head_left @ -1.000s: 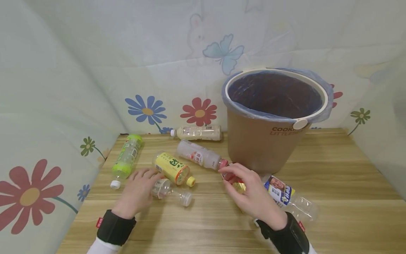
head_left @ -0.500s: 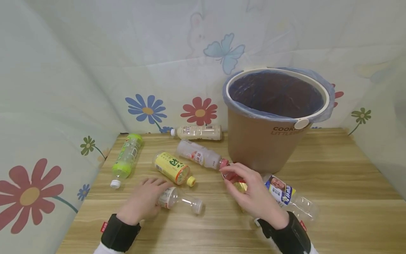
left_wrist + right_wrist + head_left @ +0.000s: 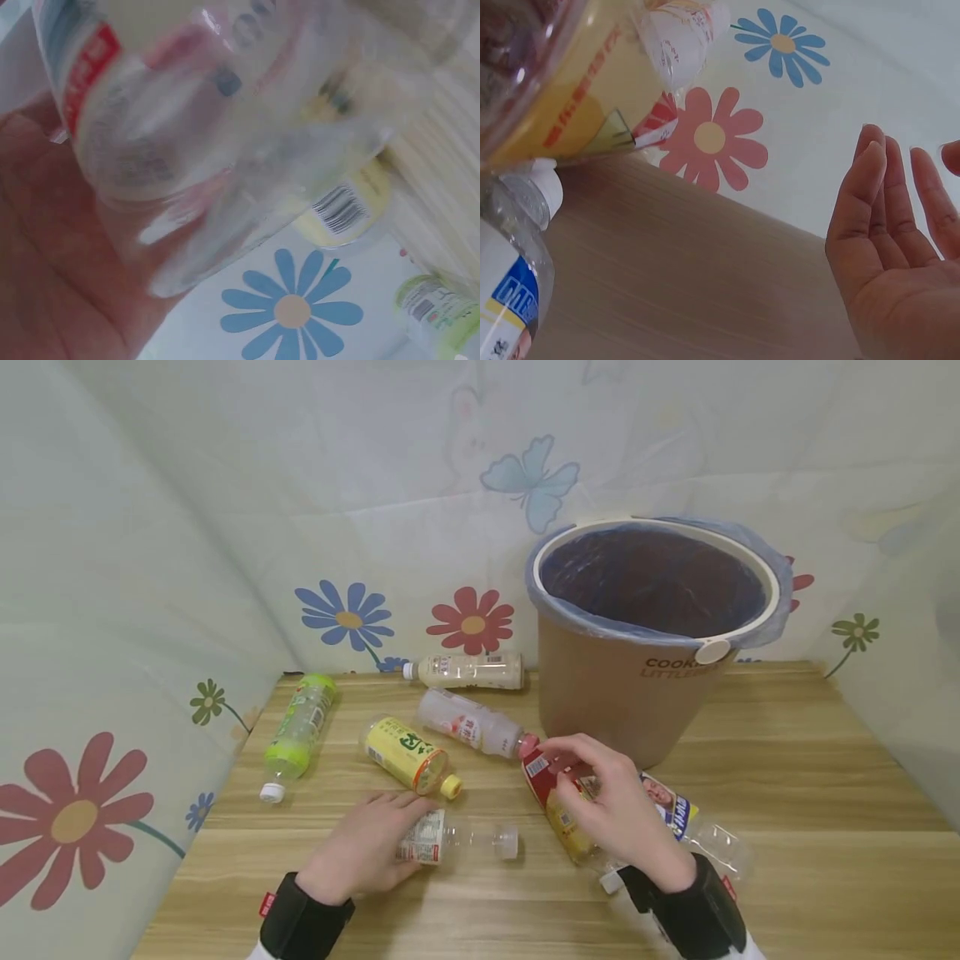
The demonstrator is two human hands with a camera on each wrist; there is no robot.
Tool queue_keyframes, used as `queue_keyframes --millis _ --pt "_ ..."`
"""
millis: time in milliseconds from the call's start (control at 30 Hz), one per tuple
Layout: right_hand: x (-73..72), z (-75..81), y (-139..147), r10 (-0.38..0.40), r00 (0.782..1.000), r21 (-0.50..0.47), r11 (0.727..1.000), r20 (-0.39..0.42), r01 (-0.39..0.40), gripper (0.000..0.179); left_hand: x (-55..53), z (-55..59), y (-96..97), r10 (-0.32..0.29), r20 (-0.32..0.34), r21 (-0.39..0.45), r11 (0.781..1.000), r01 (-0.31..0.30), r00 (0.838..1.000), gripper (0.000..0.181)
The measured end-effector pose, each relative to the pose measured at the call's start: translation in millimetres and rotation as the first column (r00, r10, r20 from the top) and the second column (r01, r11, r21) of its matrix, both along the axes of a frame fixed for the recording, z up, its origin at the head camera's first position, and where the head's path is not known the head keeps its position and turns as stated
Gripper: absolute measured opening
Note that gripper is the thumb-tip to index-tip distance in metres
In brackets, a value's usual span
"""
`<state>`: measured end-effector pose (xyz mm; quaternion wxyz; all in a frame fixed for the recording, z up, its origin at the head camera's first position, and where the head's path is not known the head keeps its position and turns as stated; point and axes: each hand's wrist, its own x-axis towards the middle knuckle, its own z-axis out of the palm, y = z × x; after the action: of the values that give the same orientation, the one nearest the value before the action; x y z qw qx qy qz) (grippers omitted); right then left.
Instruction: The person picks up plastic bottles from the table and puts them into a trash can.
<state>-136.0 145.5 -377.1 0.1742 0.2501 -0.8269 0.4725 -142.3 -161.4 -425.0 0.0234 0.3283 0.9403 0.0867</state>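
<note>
My left hand [image 3: 367,843] grips a clear plastic bottle [image 3: 429,838] by its base end, thumb on the near side, fingers over the far side. The bottle has a white label and a white cap facing right. In the left wrist view the clear bottle [image 3: 172,150] lies against the palm. My right hand [image 3: 611,797] hovers over a bottle with a red-and-gold label [image 3: 562,814], fingers loosely bent. In the right wrist view the right hand [image 3: 900,255] shows bare fingers, apart from the red-and-gold bottle [image 3: 577,90].
A brown bin [image 3: 615,693] with a blue liner stands behind my right hand. Lying about are a yellow-label bottle [image 3: 405,752], a pink-capped bottle [image 3: 472,724], a cream bottle [image 3: 472,672] by the wall, a green bottle [image 3: 303,727] and a blue-label bottle [image 3: 720,847].
My left hand has moved right and nearer with the clear bottle, which now points straight right. The right hand has shifted slightly right, and more of the red-and-gold bottle shows.
</note>
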Motion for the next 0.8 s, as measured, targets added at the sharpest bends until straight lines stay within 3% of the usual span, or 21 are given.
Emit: queue_keyframes --millis 133,200,367,467,533,633,700,800 --pt "-1.7 1.3 4 -0.035 0.999 -0.03 0.999 -0.004 0.035 0.036 -2.1 13.4 6.2 0.012 -0.007 0.099 0.995 -0.011 1.0 0.071" --pt "-2.6 1.9 6 -0.039 0.999 -0.034 0.999 -0.004 0.039 0.034 -4.0 22.6 9.2 0.021 -0.041 0.169 0.986 -0.014 0.999 0.074" --pt "-3.7 2.6 6 -0.03 1.0 -0.032 0.999 0.0 0.03 0.031 -11.1 48.4 24.0 0.059 -0.196 0.352 0.936 0.014 0.979 0.075" --pt "-3.0 3.1 5 -0.036 0.999 -0.042 0.998 0.002 0.036 0.034 -15.0 60.9 36.1 0.102 -0.25 0.442 0.897 0.019 0.963 0.075" --pt "-2.0 3.5 5 -0.033 0.999 -0.057 0.998 0.006 0.033 0.036 -16.9 65.2 43.5 0.127 -0.241 0.5 0.866 0.01 0.962 0.075" --pt "-1.0 3.4 4 -0.022 1.0 -0.075 0.997 0.02 0.023 0.039 -18.8 65.1 52.6 0.138 -0.173 0.582 0.813 -0.012 0.975 0.076" --pt "-0.6 3.0 4 -0.004 0.999 -0.086 0.996 0.039 0.008 0.041 -19.6 62.8 58.3 0.114 -0.098 0.645 0.763 -0.024 0.989 0.076" --pt "-0.8 1.4 3 0.025 0.998 -0.095 0.995 0.054 -0.019 0.044 -13.5 70.1 69.6 0.052 0.024 0.723 0.689 -0.053 0.998 0.075"
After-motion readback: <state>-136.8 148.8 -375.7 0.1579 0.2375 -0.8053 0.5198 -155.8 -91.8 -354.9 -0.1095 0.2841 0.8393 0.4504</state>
